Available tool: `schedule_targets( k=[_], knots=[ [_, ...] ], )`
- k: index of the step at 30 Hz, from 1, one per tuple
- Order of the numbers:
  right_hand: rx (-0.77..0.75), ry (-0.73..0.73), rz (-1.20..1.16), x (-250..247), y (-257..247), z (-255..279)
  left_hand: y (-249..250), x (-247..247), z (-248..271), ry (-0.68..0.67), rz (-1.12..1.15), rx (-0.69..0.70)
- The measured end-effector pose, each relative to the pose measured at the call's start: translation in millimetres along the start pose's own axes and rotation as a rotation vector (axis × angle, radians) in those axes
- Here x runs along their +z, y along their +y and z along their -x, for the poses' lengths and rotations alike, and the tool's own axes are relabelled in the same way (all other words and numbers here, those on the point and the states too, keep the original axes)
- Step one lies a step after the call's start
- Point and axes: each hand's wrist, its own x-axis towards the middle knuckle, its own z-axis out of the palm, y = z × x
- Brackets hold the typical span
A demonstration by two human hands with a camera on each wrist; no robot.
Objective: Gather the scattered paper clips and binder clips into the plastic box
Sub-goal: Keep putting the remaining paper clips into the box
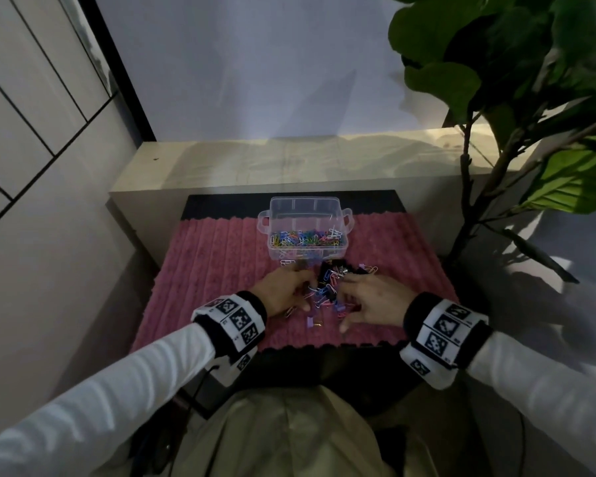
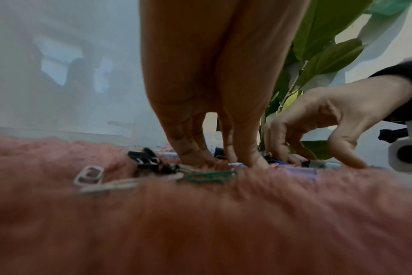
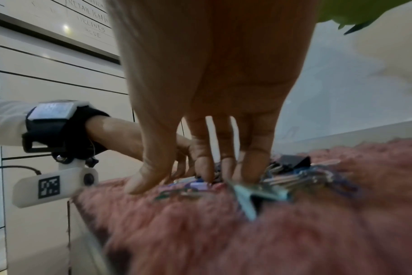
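Clips [image 1: 327,287] heaped mid-mat [image 1: 200,270], just short of box [image 1: 305,222] at far edge. Left hand [image 1: 283,290] and right hand [image 1: 372,301] flanking heap, fingers straight, raking inward, nothing gripped.

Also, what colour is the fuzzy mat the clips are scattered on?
Pink. The mat shows best in the head view, with the clear plastic box standing on it.
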Motion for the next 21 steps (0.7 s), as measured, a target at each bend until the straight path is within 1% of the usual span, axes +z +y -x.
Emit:
schedule_targets(
  k=[3,6,8,10,13,17,21],
  knots=[
    [0.036,0.020,-0.010,8,-4,-4,0,2,-4,0.044,0.019,0.007],
    [0.053,0.041,-0.129,8,-3,-7,-3,1,-8,0.079,0.032,0.005],
    [0.051,0.036,-0.194,7,0,-8,-6,-1,-8,0.106,0.060,-0.015],
    [0.039,0.060,-0.222,6,4,-10,-8,-3,-8,0.125,0.095,-0.057],
    [0.028,0.099,-0.256,0,9,-11,-9,-5,-7,0.146,0.133,-0.068],
    [0.080,0.101,-0.390,-6,22,-13,-15,-9,-3,0.152,0.348,-0.093],
    [0.142,0.100,-0.706,-8,38,-10,-21,-15,1,0.119,0.554,-0.147]
  ],
)
